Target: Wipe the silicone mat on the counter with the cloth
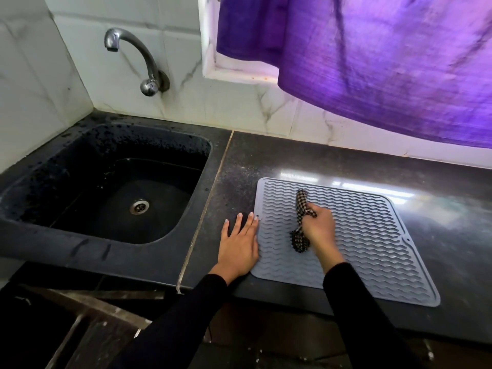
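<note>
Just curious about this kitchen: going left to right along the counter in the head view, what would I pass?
Sink → left hand, flat at the mat's left edge → checked cloth held in the right hand → bare right part of the silicone mat.

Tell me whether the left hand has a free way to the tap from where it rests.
Probably yes: the left hand lies flat beside the mat, holding nothing, and only the open sink lies before the tap.

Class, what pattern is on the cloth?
Black-and-cream check, on the cloth in the head view.
</note>
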Demonstrator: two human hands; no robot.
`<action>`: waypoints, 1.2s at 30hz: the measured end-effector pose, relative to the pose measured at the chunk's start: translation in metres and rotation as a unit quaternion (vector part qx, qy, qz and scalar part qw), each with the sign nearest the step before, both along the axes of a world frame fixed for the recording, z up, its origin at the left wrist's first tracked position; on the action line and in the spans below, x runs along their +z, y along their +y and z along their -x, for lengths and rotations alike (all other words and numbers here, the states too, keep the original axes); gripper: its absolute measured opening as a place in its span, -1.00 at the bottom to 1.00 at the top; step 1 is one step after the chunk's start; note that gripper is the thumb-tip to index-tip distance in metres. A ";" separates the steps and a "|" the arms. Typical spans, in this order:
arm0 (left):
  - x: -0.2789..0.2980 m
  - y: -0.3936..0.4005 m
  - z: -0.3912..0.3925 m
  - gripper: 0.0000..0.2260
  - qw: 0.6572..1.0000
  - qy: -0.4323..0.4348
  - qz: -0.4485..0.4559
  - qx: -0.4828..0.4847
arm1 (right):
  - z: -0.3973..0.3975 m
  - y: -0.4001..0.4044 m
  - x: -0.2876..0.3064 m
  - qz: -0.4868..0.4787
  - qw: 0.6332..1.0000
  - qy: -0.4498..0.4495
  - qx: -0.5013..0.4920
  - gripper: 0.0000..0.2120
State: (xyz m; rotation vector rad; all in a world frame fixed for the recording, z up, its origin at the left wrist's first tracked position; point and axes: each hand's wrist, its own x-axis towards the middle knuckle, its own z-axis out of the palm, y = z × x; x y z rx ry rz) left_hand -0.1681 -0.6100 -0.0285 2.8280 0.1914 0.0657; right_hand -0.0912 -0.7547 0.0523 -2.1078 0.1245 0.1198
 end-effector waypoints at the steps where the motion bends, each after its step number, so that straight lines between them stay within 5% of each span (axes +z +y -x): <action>1: 0.000 0.000 0.000 -0.36 1.000 0.002 -0.002 0.002 | 0.010 0.002 -0.003 0.065 0.997 -0.048 0.016 -0.63; 4: -0.002 0.000 0.000 -0.34 1.000 0.008 -0.019 -0.003 | 0.044 0.015 -0.023 0.227 0.955 -0.129 0.141 -0.59; 7: -0.003 0.000 0.000 -0.27 0.999 0.012 -0.037 -0.007 | 0.060 0.026 -0.048 0.415 0.867 -0.116 0.249 -0.55; 14: -0.006 0.002 -0.004 -0.27 0.997 0.027 -0.062 -0.022 | 0.057 0.041 -0.052 0.526 0.799 -0.115 0.267 -0.55; 18: -0.003 0.002 -0.003 -0.36 0.997 0.038 -0.063 -0.023 | 0.043 0.039 -0.042 0.488 0.815 -0.120 0.288 -0.59; 22: -0.001 0.000 0.000 -0.29 0.998 0.027 -0.046 -0.023 | 0.016 0.009 -0.014 0.146 0.976 0.005 0.160 -0.71; 24: -0.001 0.000 0.006 -0.26 0.999 0.018 -0.037 -0.025 | 0.020 -0.004 -0.002 0.027 0.997 0.010 0.078 -0.73; 28: -0.003 -0.005 0.021 -0.27 0.998 0.015 -0.060 -0.018 | 0.061 0.009 -0.010 0.177 0.973 -0.109 0.095 -0.60; 32: -0.005 -0.006 0.023 -0.27 0.997 0.019 -0.067 -0.015 | 0.093 0.032 -0.044 0.410 0.879 -0.125 0.211 -0.47; 36: -0.006 -0.003 0.023 -0.29 0.997 0.018 -0.073 -0.033 | 0.091 0.033 -0.050 0.476 0.829 -0.109 0.273 -0.33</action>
